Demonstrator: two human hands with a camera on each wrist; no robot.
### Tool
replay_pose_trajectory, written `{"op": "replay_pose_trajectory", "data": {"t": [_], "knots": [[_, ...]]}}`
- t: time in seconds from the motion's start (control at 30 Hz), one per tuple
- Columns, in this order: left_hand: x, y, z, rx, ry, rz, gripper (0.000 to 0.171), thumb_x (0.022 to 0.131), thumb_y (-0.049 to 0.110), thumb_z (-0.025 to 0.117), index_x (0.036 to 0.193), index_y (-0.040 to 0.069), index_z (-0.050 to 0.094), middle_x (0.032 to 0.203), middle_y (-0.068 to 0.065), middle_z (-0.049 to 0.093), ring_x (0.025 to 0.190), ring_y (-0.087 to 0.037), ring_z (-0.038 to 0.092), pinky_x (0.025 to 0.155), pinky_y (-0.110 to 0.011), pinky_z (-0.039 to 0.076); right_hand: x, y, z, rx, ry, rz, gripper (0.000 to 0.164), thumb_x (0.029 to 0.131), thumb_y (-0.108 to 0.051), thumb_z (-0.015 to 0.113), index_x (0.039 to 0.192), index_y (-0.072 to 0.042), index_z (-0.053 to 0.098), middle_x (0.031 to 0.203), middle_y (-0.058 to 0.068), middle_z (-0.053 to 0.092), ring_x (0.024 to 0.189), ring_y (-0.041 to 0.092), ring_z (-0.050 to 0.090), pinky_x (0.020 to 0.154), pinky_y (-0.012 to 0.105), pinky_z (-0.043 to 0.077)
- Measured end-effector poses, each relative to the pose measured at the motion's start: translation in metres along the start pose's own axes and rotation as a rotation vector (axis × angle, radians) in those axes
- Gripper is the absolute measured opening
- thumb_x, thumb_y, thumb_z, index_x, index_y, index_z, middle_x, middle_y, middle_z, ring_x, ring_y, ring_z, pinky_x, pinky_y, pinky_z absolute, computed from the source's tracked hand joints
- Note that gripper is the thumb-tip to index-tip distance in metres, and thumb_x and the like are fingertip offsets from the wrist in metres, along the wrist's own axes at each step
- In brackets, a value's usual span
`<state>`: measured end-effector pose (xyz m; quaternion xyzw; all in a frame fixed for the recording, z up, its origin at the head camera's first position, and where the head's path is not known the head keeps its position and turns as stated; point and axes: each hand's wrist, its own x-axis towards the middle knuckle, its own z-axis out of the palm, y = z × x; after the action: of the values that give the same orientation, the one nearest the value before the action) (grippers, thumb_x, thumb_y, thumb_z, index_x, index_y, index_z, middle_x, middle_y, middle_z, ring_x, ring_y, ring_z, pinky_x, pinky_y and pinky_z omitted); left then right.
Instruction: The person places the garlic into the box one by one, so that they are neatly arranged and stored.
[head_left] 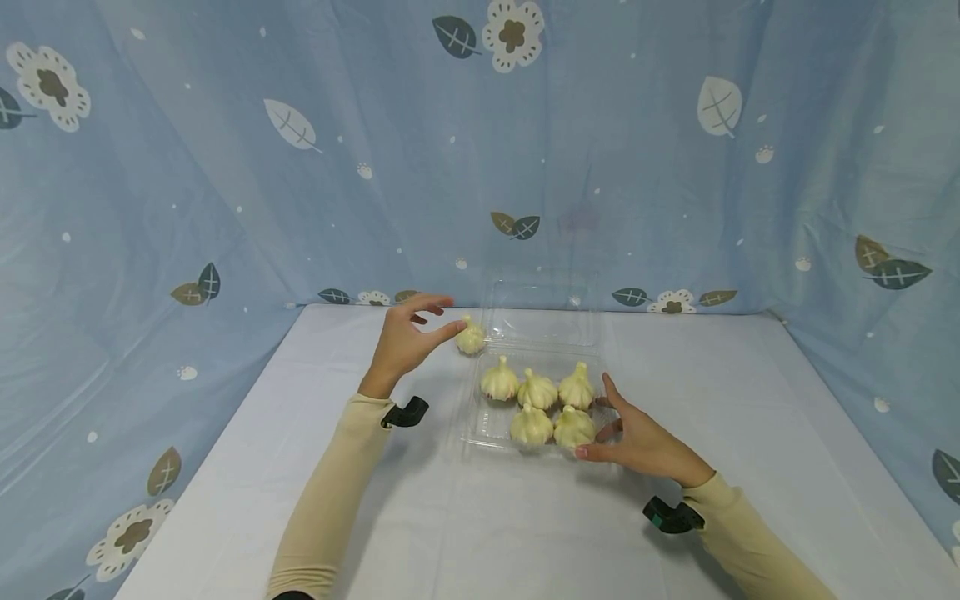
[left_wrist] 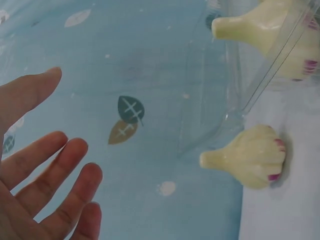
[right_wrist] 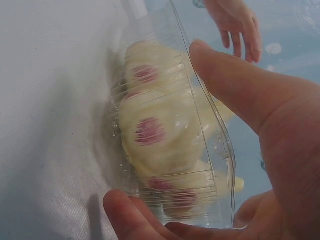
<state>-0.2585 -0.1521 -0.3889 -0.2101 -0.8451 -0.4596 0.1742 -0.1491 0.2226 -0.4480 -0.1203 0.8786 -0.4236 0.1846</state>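
Note:
My left hand (head_left: 405, 337) is held in the air with its fingers and thumb apart and nothing between them. Just beyond its thumb, a pale garlic bulb (head_left: 471, 339) stands on the table beside the box's far left corner. The left wrist view also has this garlic bulb (left_wrist: 255, 157), apart from the fingers. Several more garlic bulbs (head_left: 537, 390) stand stems up inside a clear plastic box (head_left: 491, 423). With its thumb on the near side and its fingers round the right side, my right hand (head_left: 641, 437) holds the box's near right corner.
The box's clear hinged lid (head_left: 540, 317) is raised at the back, close to the curtain. A white cloth (head_left: 480, 533) covers the table. Behind and at the sides hangs a blue patterned curtain (head_left: 630, 183). The box's left back part holds no bulb.

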Motion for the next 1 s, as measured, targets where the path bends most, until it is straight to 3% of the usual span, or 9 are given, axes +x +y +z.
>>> {"op": "replay_pose_trajectory", "data": {"t": [0.57, 0.77, 1.0], "knots": [[0.005, -0.019, 0.001, -0.120, 0.158, -0.049, 0.047, 0.088, 0.025, 0.085, 0.131, 0.011, 0.071, 0.127, -0.014, 0.072, 0.111, -0.034, 0.066, 0.093, -0.063, 0.050, 0.000, -0.001, 0.000, 0.008, -0.004, 0.008, 0.131, 0.086, -0.045, 0.083, 0.165, -0.013, -0.016, 0.166, 0.026, 0.030, 0.105, 0.015, 0.067, 0.070, 0.032, 0.053], [0.005, -0.032, 0.006, -0.127, 0.197, -0.070, 0.046, 0.088, 0.026, 0.085, 0.131, 0.014, 0.072, 0.125, -0.014, 0.072, 0.110, -0.035, 0.067, 0.089, -0.055, 0.052, 0.001, -0.002, -0.001, 0.014, -0.007, 0.014, 0.131, 0.086, -0.044, 0.083, 0.165, -0.014, -0.017, 0.166, 0.026, 0.029, 0.104, 0.015, 0.067, 0.070, 0.033, 0.053], [0.004, -0.045, 0.016, -0.122, 0.182, -0.137, 0.051, 0.089, 0.031, 0.084, 0.134, 0.012, 0.070, 0.130, -0.016, 0.070, 0.113, -0.035, 0.066, 0.091, -0.052, 0.053, 0.001, -0.001, 0.000, 0.011, -0.011, 0.015, 0.131, 0.086, -0.045, 0.083, 0.165, -0.015, -0.017, 0.167, 0.026, 0.028, 0.104, 0.014, 0.067, 0.070, 0.033, 0.052]]}}
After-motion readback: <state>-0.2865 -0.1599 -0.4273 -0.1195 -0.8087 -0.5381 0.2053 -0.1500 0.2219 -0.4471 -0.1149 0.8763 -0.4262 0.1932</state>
